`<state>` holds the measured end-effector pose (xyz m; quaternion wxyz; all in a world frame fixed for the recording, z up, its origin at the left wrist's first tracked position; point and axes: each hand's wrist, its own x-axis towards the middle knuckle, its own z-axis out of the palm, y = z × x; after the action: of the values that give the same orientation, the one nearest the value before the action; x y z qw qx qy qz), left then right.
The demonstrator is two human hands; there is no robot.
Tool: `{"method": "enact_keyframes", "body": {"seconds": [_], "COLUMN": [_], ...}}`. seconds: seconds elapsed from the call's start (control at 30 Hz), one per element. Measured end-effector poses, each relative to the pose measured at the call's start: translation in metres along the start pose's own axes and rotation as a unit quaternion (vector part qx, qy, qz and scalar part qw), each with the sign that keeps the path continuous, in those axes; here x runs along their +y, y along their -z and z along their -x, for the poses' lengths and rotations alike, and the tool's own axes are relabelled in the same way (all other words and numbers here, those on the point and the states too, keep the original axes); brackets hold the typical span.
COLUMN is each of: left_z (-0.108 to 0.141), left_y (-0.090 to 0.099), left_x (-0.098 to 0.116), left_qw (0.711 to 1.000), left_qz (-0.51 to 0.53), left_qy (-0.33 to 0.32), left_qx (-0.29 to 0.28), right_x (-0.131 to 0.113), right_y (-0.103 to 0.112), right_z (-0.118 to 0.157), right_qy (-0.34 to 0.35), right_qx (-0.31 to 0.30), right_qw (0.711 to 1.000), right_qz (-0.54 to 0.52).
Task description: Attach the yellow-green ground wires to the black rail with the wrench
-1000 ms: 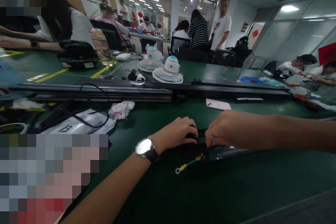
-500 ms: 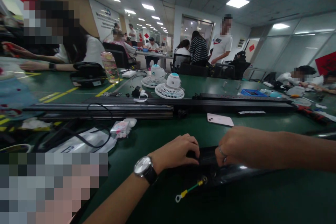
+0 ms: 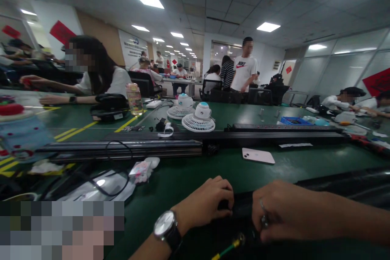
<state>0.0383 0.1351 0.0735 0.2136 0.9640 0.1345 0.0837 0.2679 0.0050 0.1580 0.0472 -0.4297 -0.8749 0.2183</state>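
Observation:
My left hand [image 3: 210, 202], with a watch on its wrist, has its fingers curled over the near end of a long black bar [image 3: 242, 200], which looks wrapped in shiny film. Just right of it, my right hand [image 3: 282, 211] is closed in a fist low over the same bar. A small shiny metal piece shows at its fingers; what it is, and what else they hold, I cannot make out. Below and between the hands lies a short green-and-yellow wire [image 3: 227, 250], its lower end cut off by the frame edge. The bar runs rightward, partly behind my right forearm.
A pink phone [image 3: 258, 156] lies beyond my hands. Long dark metal profiles [image 3: 128, 148] cross the green table, with two white fans [image 3: 198, 118] behind. A plastic bag [image 3: 100, 187] with a black cable is at left, a blue tray [image 3: 295, 121] at far right. Other people sit around.
The view has tilted up, so my hands and the wire appear lower. My right fist has turned slightly, showing the small metal piece. A standing person at the back has shifted left.

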Motion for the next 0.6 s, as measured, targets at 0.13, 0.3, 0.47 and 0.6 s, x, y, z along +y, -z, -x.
{"method": "enact_keyframes", "body": {"seconds": [0.13, 0.3, 0.47, 0.6], "left_z": [0.002, -0.003, -0.014, -0.023], "left_y": [0.000, 0.002, 0.005, 0.008], "left_x": [0.000, 0.000, -0.013, -0.020], "left_qw": [1.000, 1.000, 0.999, 0.998], "left_qz": [0.003, 0.022, 0.031, 0.025], "left_qy": [0.015, 0.002, 0.010, 0.020], "left_qx": [0.000, -0.011, -0.029, -0.046], "right_x": [0.010, 0.011, 0.029, 0.042], "right_y": [-0.021, -0.037, -0.038, -0.039], "right_z": [0.005, 0.010, 0.008, 0.003], "right_qy": [-0.024, -0.073, -0.046, -0.054], "right_qx": [0.069, 0.087, 0.113, 0.196], "right_qw": [0.995, 0.989, 0.984, 0.957], "right_qz": [-0.072, -0.092, -0.127, -0.208]}}
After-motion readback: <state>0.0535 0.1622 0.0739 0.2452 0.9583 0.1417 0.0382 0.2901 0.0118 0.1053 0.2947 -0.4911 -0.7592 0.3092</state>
